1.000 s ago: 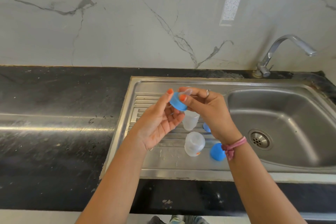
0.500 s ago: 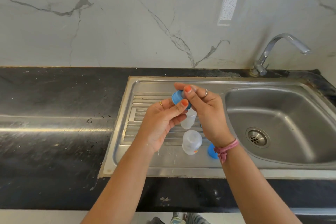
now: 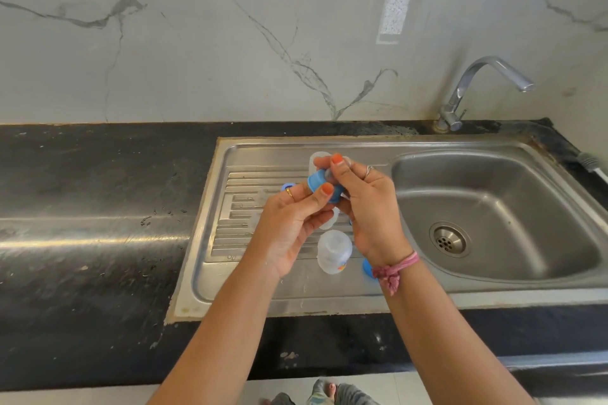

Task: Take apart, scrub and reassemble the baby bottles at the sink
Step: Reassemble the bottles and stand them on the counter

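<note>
Both hands are up over the ribbed tray (image 3: 237, 207) of the sink. A clear bottle (image 3: 334, 251) stands on the tray right under them, with a blue cap (image 3: 367, 268) just beside it. The bowl (image 3: 493, 207) on the right is wide open. The tap (image 3: 473, 89) sticks out above its back edge.

Two hands meet above the ribbed draining side of the steel sink (image 3: 210, 260); the left hand (image 3: 289, 223) pinches a blue ring (image 3: 320, 182) with thumb and fingers; the right hand (image 3: 365, 204) pinches the clear teat (image 3: 329, 174) poking from that ring; a clear bottle (image 3: 334, 251) stands on the ribs under the hands; a blue cap (image 3: 367, 268) peeks out beside the right wrist; the tap (image 3: 477, 89) stands behind the bowl; the black worktop (image 3: 98, 207) has a few water drops.
</note>
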The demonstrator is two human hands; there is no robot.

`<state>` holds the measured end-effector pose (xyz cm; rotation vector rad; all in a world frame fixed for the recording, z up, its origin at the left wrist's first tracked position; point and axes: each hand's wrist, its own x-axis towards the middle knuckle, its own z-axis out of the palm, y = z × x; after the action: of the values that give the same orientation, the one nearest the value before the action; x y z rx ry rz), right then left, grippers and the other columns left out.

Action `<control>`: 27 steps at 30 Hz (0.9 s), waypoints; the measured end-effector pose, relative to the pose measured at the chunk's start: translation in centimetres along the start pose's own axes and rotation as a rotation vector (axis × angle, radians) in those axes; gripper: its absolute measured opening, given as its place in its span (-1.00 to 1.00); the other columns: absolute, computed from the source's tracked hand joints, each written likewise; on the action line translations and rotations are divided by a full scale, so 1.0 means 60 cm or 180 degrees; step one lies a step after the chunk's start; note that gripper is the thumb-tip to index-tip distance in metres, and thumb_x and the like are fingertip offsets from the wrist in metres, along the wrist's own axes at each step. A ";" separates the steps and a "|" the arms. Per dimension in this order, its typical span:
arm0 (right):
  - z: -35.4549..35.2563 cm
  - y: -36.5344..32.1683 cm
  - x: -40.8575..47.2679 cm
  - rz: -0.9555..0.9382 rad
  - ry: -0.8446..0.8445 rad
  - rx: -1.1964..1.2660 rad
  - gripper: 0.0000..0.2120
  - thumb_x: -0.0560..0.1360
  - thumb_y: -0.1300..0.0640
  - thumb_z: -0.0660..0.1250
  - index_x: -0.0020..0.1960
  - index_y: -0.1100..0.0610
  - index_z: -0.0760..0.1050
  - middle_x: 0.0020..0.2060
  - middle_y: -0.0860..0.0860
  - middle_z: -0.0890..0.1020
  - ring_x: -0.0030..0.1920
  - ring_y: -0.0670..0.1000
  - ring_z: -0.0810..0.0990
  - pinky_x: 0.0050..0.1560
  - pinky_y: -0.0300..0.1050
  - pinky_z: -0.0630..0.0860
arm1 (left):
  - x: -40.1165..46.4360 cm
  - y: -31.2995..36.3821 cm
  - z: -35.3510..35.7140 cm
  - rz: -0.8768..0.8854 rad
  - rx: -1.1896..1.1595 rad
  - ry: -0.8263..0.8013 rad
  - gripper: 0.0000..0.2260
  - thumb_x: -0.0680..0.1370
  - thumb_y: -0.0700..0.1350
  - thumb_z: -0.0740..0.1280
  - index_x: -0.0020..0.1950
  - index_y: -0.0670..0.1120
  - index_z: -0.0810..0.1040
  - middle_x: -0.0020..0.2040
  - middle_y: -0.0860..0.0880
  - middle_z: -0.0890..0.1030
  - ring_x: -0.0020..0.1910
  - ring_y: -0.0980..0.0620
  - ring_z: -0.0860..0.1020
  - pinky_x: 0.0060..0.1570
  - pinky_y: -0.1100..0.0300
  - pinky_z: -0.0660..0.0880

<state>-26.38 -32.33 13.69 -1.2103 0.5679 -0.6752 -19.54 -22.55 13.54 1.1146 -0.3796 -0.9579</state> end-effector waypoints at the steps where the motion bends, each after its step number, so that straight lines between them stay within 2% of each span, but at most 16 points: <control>1: -0.001 0.001 -0.001 0.0029 0.0028 0.0018 -0.71 0.60 0.11 0.26 0.04 0.34 0.60 0.05 0.09 0.69 0.00 0.03 0.65 0.03 -0.04 0.59 | 0.000 -0.002 0.001 -0.0015 -0.0023 -0.0008 -0.87 0.41 -0.08 0.41 -0.13 0.05 0.75 -0.08 -0.01 0.71 -0.10 0.12 0.66 -0.07 0.30 0.59; 3: -0.001 0.002 -0.004 0.0038 0.0065 0.0036 -0.70 0.60 0.12 0.27 0.04 0.37 0.60 0.03 0.12 0.69 -0.02 0.03 0.65 0.01 -0.05 0.60 | -0.002 -0.004 0.002 -0.0054 -0.0069 -0.0020 -0.87 0.41 -0.08 0.41 -0.13 0.04 0.75 -0.10 -0.01 0.71 -0.12 0.12 0.65 -0.07 0.30 0.59; 6: -0.004 -0.006 -0.006 -0.0092 -0.0070 -0.0132 -0.77 0.58 0.15 0.29 0.04 0.29 0.63 0.00 0.11 0.70 -0.04 0.02 0.67 -0.02 -0.10 0.63 | -0.004 -0.004 -0.001 -0.0071 -0.0113 -0.0041 -0.89 0.40 -0.07 0.42 -0.17 0.01 0.75 -0.14 -0.01 0.70 -0.16 0.12 0.64 -0.08 0.29 0.60; 9: -0.022 -0.028 -0.001 0.0096 -0.0758 -0.0530 -0.79 0.53 0.16 0.35 0.13 0.19 0.62 0.02 0.06 0.70 0.01 -0.02 0.68 0.07 -0.12 0.61 | -0.001 0.000 -0.012 -0.0174 -0.0208 -0.0036 -0.91 0.40 -0.06 0.44 -0.22 -0.03 0.74 -0.17 -0.03 0.68 -0.20 0.11 0.63 -0.10 0.25 0.60; 12: -0.046 -0.043 0.006 0.0249 -0.1335 -0.0886 -0.64 0.46 0.22 0.43 0.25 0.17 0.55 0.17 0.01 0.65 0.14 -0.01 0.64 0.14 -0.15 0.58 | 0.005 0.005 -0.023 -0.0403 -0.0308 -0.0203 -0.92 0.41 -0.09 0.45 -0.22 -0.07 0.72 -0.21 -0.04 0.66 -0.24 0.10 0.62 -0.19 0.23 0.61; 15: -0.063 -0.044 0.009 0.0098 -0.1102 -0.1041 -0.59 0.33 0.14 0.51 0.17 0.16 0.60 0.04 0.02 0.70 0.09 0.02 0.67 0.13 -0.11 0.59 | 0.015 -0.007 -0.020 -0.0387 0.0006 -0.0259 -0.81 0.38 0.06 0.46 -0.15 -0.04 0.73 -0.13 -0.03 0.69 -0.14 0.08 0.67 -0.18 0.26 0.59; 17: -0.074 -0.035 0.012 -0.0235 -0.0523 -0.1438 -0.64 0.33 0.10 0.55 0.11 0.10 0.64 -0.04 -0.01 0.72 0.04 -0.01 0.68 0.17 -0.03 0.58 | 0.025 -0.029 -0.026 -0.0098 0.0696 0.0105 -0.53 0.29 0.32 0.45 0.02 0.02 0.63 0.01 -0.01 0.68 -0.04 0.10 0.67 -0.16 0.28 0.58; 19: -0.088 -0.025 0.016 -0.0491 0.0003 -0.1948 -0.66 0.37 0.06 0.54 0.11 0.09 0.63 -0.03 -0.05 0.70 0.04 -0.06 0.65 0.16 0.02 0.57 | 0.031 -0.054 -0.041 0.0343 0.2107 0.0399 -0.27 0.15 0.49 0.42 0.17 0.13 0.42 0.15 0.16 0.55 0.07 0.25 0.56 -0.05 0.32 0.49; 20: -0.097 -0.021 0.017 -0.0515 0.0113 -0.2140 -0.65 0.37 0.04 0.54 0.12 0.09 0.63 0.00 -0.07 0.69 0.04 -0.09 0.64 0.15 0.02 0.58 | 0.034 -0.070 -0.050 0.0487 0.2772 0.0322 -0.20 0.13 0.48 0.44 0.26 0.19 0.32 0.22 0.22 0.44 0.15 0.29 0.46 0.06 0.32 0.42; 21: -0.105 -0.017 0.017 -0.0491 0.0131 -0.2274 -0.64 0.37 0.01 0.53 0.13 0.09 0.63 0.01 -0.09 0.68 0.04 -0.12 0.63 0.14 -0.02 0.58 | 0.039 -0.089 -0.057 0.0516 0.3284 0.0127 -0.12 0.15 0.44 0.47 0.36 0.21 0.22 0.28 0.21 0.35 0.24 0.23 0.38 0.17 0.25 0.37; 23: -0.115 -0.014 0.014 -0.0442 0.0087 -0.2421 -0.61 0.36 -0.05 0.53 0.14 0.05 0.63 -0.01 -0.11 0.68 0.02 -0.19 0.61 0.10 -0.23 0.55 | 0.049 -0.128 -0.064 0.0413 0.3886 -0.0239 -0.02 0.24 0.33 0.51 0.50 0.18 0.05 0.41 0.09 0.22 0.38 0.07 0.24 0.31 0.08 0.31; 25: -0.120 -0.013 0.011 -0.0499 0.0058 -0.2442 -0.63 0.35 -0.05 0.53 0.13 0.00 0.63 -0.05 -0.16 0.68 -0.02 -0.29 0.58 -0.03 -0.47 0.47 | 0.056 -0.161 -0.059 0.0454 0.4254 -0.0349 -0.05 0.31 0.26 0.49 0.54 0.14 0.01 0.45 0.02 0.17 0.42 -0.04 0.21 0.33 0.01 0.30; 27: -0.122 -0.013 0.007 -0.0550 0.0045 -0.2466 -0.65 0.35 -0.04 0.54 0.11 -0.04 0.64 -0.11 -0.21 0.67 -0.07 -0.35 0.55 -0.11 -0.51 0.43 | 0.060 -0.179 -0.058 0.0489 0.4542 -0.0334 -0.11 0.35 0.22 0.48 0.55 0.11 0.07 0.46 -0.01 0.18 0.40 -0.09 0.24 0.32 -0.03 0.34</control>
<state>-31.45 -37.54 12.51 -1.9949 0.7765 -0.6236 -20.00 -24.62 1.87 2.2503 -1.3252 -0.5132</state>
